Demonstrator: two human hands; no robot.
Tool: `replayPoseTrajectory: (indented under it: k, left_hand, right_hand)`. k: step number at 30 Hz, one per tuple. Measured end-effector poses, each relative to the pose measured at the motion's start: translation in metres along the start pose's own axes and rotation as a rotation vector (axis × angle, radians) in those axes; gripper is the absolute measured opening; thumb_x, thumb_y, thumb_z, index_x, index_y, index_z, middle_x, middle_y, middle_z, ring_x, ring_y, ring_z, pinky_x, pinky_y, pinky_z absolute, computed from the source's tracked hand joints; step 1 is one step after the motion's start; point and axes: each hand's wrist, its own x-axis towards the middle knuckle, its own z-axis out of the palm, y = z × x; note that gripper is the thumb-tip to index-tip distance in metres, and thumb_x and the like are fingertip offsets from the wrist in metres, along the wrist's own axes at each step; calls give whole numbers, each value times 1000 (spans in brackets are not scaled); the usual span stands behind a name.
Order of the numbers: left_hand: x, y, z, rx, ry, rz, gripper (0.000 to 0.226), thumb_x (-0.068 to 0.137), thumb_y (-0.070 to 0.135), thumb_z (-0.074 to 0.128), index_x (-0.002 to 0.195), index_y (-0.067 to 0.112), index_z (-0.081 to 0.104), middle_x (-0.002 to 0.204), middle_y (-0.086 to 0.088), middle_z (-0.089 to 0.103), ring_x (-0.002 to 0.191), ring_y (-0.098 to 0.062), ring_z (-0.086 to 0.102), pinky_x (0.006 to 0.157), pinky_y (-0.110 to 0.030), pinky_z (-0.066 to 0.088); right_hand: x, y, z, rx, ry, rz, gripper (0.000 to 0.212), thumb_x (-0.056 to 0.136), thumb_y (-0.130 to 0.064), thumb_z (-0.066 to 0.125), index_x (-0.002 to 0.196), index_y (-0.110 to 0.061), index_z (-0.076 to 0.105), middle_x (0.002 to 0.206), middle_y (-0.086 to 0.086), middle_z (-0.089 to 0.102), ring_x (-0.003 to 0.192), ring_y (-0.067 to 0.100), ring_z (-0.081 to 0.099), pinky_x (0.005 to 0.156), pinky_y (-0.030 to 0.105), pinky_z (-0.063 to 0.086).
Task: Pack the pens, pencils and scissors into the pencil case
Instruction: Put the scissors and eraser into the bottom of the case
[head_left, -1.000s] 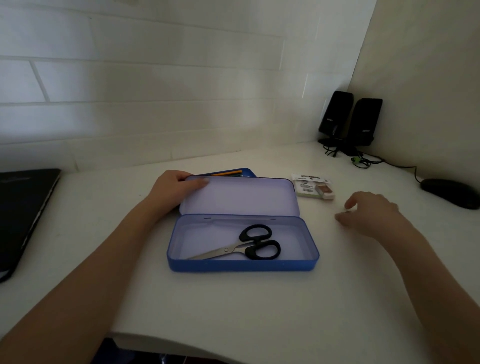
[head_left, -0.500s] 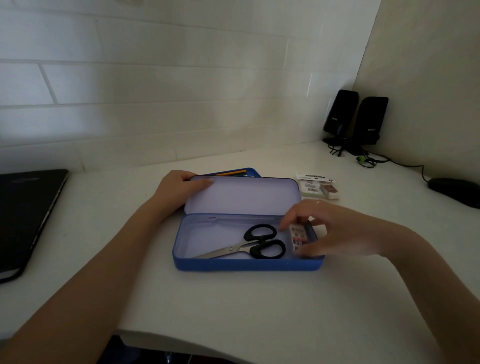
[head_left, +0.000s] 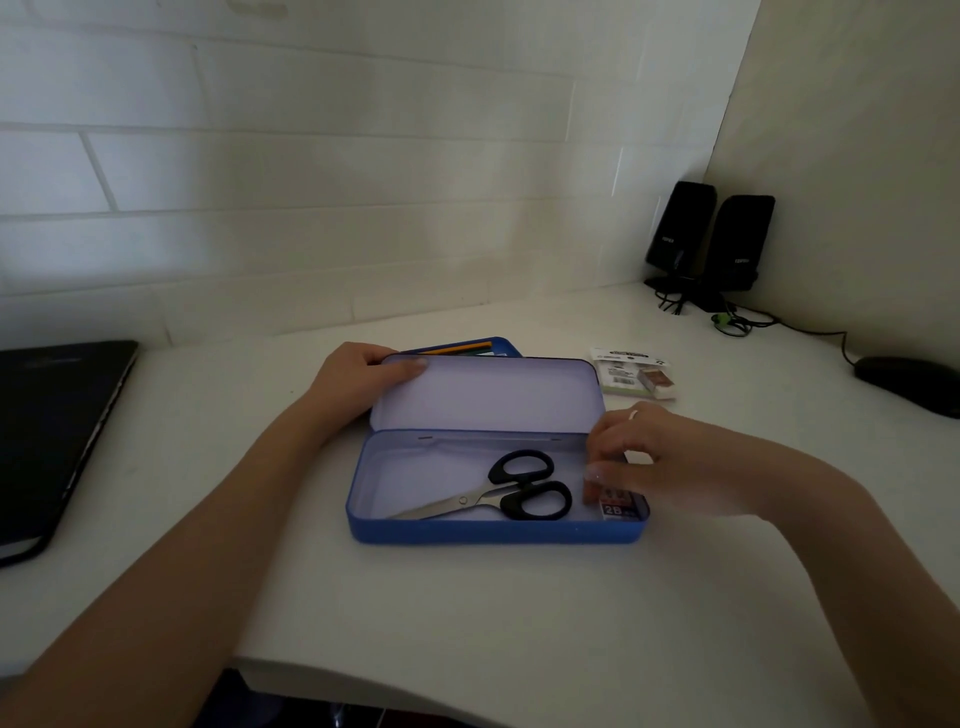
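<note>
Scissors lie in the open blue pencil case. Right hand, fingers together, sets a small box at the case's right end (grip unclear). Left hand clamps the lid. Pencils sit behind it, unpacked; roughly halfway.

A closed black laptop lies well off to the left on the white desk. In the far right corner stand two black speakers with tangled cables; nearer, a packaged eraser, then a black mouse.
</note>
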Motion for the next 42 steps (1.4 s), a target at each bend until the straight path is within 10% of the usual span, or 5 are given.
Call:
replayPoseTrajectory:
  k: [4, 9, 16, 26, 42]
  left_hand:
    - [2, -1, 1, -3, 5, -15, 39, 79, 36, 73, 86, -3, 71, 77, -13, 63, 74, -19, 56, 71, -31, 40]
    - [0, 1, 2, -4, 4, -10, 36, 80, 35, 72, 84, -1, 72, 76, -12, 63, 72, -19, 55, 70, -31, 40]
    - [0, 2, 2, -9, 12, 4, 24, 81, 32, 71, 78, 8, 74, 73, -7, 65, 70, -16, 55, 70, -30, 40]
    - [0, 2, 2, -8, 17, -6, 31, 80, 35, 72, 79, 5, 74, 73, -9, 64, 70, -18, 56, 69, -30, 40]
    - [0, 1, 1, -12, 4, -12, 39, 79, 38, 72, 84, -1, 72, 76, -12, 64, 73, -20, 57, 70, -32, 42]
  right_hand:
    - [1, 2, -4, 42, 100, -69, 20, 91, -30, 53, 82, -46, 62, 97, -21, 55, 100, -11, 40, 88, 11, 30]
    - [22, 36, -3, -82, 826, 300, 29, 91, -23, 51, 120, -30, 54, 123, 3, 54, 117, 27, 41, 92, 44, 36]
    - [35, 74, 25, -179, 556, 551, 38, 97, -44, 34, 133, -48, 42, 150, -8, 36, 136, 30, 27, 110, 52, 18]
    - [32, 57, 10, 176, 994, 204, 18, 87, -6, 58, 94, -20, 68, 96, 1, 69, 91, 15, 61, 80, 18, 41]
    - [16, -9, 16, 78, 345, -182, 17, 81, -14, 69, 93, -27, 72, 90, -11, 71, 89, 11, 59, 83, 27, 46]
